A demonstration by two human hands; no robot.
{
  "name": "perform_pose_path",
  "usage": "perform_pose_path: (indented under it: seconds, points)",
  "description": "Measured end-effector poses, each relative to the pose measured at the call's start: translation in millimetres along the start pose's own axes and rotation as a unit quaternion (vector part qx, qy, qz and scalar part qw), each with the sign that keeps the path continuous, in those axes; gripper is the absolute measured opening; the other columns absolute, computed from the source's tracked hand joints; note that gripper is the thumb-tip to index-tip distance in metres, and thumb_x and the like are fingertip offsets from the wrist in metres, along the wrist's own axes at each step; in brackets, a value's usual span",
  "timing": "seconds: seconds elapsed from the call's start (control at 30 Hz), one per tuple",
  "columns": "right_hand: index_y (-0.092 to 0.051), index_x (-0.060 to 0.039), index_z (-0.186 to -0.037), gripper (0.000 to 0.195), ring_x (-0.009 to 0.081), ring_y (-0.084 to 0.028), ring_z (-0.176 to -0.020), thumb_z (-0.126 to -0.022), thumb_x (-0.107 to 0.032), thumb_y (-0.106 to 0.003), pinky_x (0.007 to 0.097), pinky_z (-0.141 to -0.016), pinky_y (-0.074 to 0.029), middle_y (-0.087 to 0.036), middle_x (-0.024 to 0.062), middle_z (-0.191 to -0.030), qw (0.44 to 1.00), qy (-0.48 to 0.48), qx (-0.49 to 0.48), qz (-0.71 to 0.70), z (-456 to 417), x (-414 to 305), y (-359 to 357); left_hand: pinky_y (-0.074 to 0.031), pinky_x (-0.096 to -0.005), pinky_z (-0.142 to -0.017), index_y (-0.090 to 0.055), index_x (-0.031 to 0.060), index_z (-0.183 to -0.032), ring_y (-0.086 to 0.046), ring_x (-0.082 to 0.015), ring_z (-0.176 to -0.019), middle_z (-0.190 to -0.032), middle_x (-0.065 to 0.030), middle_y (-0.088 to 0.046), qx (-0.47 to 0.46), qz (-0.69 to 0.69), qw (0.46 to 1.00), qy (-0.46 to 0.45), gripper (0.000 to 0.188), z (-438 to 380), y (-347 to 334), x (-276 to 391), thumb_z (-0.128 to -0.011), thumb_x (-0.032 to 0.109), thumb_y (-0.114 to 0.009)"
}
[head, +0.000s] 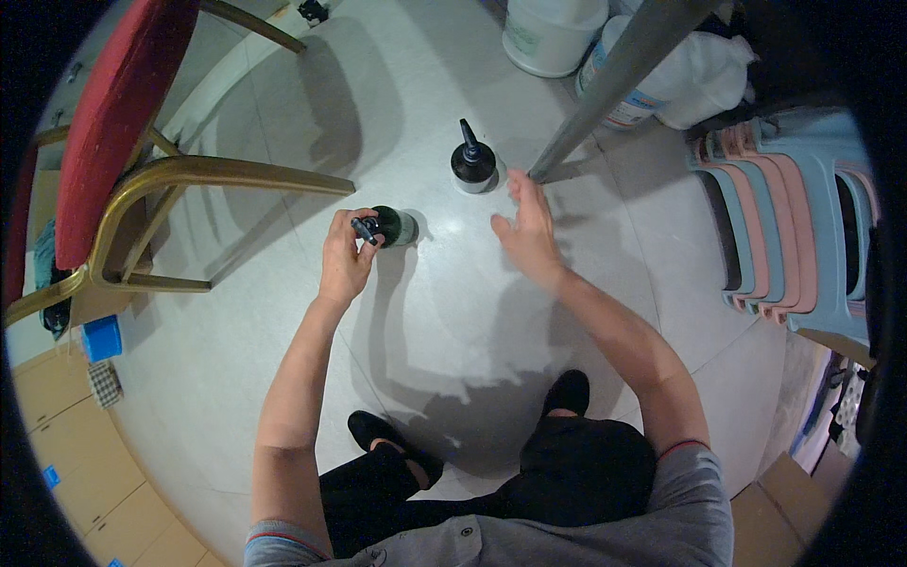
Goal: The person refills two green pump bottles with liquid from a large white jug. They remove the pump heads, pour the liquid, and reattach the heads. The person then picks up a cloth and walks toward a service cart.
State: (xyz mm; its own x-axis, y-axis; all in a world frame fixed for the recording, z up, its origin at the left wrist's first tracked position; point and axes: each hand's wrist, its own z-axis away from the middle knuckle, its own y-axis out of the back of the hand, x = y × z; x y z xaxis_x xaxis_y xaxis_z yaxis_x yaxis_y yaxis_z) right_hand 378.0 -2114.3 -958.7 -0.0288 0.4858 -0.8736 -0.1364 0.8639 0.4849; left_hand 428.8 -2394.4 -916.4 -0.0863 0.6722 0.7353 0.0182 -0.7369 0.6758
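Observation:
My left hand [343,264] grips the black pump top of a dark green bottle [398,228] over the pale tiled floor. Whether the bottle's base touches the floor I cannot tell. My right hand [533,239] is open, its fingers apart with nothing in them. Just beyond and left of that hand, a second bottle [473,164] stands upright on the floor, with a black top, a black pump nozzle and a pale lower part. The right fingertips are close to the foot of a grey pole [602,99]; contact is unclear.
A red-cushioned chair [117,135] with gold metal legs stands at left. White tubs [556,35] and a large labelled container [627,96] are at the back right. Stacked blue and pink plastic stools [779,234] stand at right. Cardboard boxes [769,517] occupy the lower right corner.

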Motion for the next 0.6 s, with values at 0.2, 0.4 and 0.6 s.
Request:
perform_pose_path:
  seconds: [0.2,0.4,0.6]
  points:
    - [-0.046,-0.0101,-0.137,0.062,0.0263,-0.049,-0.127,-0.08,-0.011,-0.07,0.0405,-0.099,-0.046,-0.05,0.0121,-0.133,0.988,0.012,-0.15,-0.043,37,-25,23,-0.046,-0.0287,-0.064,-0.061,-0.0021,-0.105,-0.056,-0.013,-0.072,-0.089,-0.0064,-0.062,-0.002,0.135,0.991,0.02,0.022,6,7,27,-0.087,0.005,-0.069]
    - [-0.041,0.0001,-0.14,0.086,0.0348,-0.048,-0.126,-0.07,-0.032,-0.081,0.0443,-0.104,-0.041,-0.047,0.0199,-0.135,0.964,0.124,-0.223,-0.072,41,-77,39,-0.042,-0.0246,-0.06,-0.064,-0.0013,-0.089,-0.05,-0.0069,-0.068,-0.075,-0.0003,-0.06,-0.042,0.196,0.976,0.087,0.02,13,27,106,-0.087,0.017,-0.072]
    - [-0.052,-0.0005,-0.129,0.073,0.0294,-0.06,-0.104,-0.066,-0.029,-0.078,0.0397,-0.092,-0.047,-0.062,0.014,-0.111,0.96,0.07,-0.228,-0.149,45,-91,58,-0.039,-0.0244,-0.055,-0.061,0.0018,-0.078,-0.047,-0.0057,-0.063,-0.067,0.0038,-0.054,-0.057,0.18,0.98,0.065,0.026,10,23,152,-0.083,0.02,-0.078]
